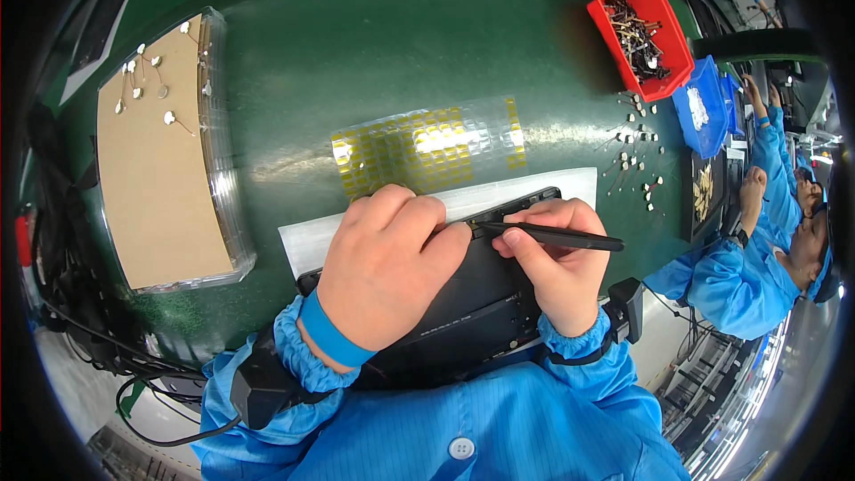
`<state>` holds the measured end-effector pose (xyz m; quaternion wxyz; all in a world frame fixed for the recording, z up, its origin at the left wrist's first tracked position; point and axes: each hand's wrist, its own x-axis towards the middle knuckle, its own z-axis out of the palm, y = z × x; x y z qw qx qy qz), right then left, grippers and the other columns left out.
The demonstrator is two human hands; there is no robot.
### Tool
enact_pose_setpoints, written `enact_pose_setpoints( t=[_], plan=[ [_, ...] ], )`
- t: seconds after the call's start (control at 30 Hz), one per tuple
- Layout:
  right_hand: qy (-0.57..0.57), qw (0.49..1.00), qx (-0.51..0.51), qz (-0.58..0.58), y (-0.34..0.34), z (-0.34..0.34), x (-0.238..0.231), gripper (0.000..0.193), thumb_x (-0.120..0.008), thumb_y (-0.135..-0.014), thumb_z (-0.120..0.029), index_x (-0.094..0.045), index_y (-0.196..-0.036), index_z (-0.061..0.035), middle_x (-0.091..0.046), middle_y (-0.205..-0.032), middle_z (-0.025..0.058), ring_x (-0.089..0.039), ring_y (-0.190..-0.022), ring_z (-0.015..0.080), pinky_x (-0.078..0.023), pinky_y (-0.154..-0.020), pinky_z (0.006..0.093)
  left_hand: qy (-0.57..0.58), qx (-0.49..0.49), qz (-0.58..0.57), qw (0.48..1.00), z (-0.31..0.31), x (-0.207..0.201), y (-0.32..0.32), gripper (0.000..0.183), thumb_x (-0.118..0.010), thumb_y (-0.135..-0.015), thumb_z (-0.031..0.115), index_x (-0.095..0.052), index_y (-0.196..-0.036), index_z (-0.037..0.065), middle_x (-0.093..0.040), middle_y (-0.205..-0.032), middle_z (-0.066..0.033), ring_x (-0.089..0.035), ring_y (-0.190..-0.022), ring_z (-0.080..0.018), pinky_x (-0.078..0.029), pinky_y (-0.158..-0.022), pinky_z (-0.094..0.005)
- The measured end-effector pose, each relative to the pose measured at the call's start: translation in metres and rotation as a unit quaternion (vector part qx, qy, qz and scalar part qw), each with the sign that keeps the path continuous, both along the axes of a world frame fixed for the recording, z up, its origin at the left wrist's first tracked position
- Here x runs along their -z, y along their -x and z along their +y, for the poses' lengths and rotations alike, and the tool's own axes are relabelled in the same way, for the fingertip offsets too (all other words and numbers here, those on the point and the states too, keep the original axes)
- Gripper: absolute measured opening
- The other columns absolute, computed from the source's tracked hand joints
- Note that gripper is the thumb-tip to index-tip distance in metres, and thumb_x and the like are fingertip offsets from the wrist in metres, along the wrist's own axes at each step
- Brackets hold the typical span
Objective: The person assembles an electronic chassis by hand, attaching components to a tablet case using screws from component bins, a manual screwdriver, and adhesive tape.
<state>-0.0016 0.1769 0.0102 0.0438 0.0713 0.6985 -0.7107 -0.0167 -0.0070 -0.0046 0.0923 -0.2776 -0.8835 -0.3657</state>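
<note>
A flat black electronic device (463, 294), like a tablet with its inside showing, lies in front of me on a white sheet (570, 185). My right hand (557, 258) pinches black tweezers (570, 238), their tip pointing left at the device's far edge. My left hand (378, 267) rests over the device's left part, fingers bent and thumb close to the tweezer tip. Its fingertips are mostly hidden, so what they press or hold cannot be made out. Just beyond the sheet lies a clear film (490, 134) with rows of small yellow stickers (361, 160).
On the green table (294, 62), a cardboard-topped stack of clear trays (165, 187) stands left, carrying small white parts with wires. Similar parts (625, 162) lie scattered right. Beyond are a red bin (675, 62) of small parts and a blue bin (710, 129). Co-workers (757, 258) sit at right.
</note>
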Motion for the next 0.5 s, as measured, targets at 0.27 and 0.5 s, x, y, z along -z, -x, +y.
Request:
enact_pose_setpoints(
  t=[0.27, 0.5],
  plan=[
    [-0.008, 1.0, 0.003, 0.006, 0.0006, -0.0017, 0.0022, 0.019, -0.063, -0.076, 0.011, -0.047, -0.084, 0.0025, -0.061, -0.088, 0.015, -0.063, -0.077, 0.0165, -0.053, -0.069, 0.0254, 0.022, -0.004, 0.017, 1.0, 0.0022, 0.0, -0.0003, 0.023, -0.059, -0.064, 0.007, -0.066, -0.086, 0.008, -0.05, -0.079, -0.0041, -0.051, -0.075, -0.0227, -0.043, -0.066, -0.0337],
    [-0.009, 1.0, 0.003, 0.016, 0.0, -0.0017, 0.0032, 0.019, -0.063, -0.076, 0.011, -0.047, -0.083, 0.0019, -0.06, -0.088, 0.0149, -0.063, -0.076, 0.0164, -0.052, -0.068, 0.0249, 0.05, -0.005, 0.026, 0.998, 0.0032, -0.0023, -0.0009, 0.022, -0.059, -0.066, 0.01, -0.065, -0.087, 0.01, -0.049, -0.079, -0.0032, -0.051, -0.076, -0.0214, -0.042, -0.065, -0.0329]
  ],
)
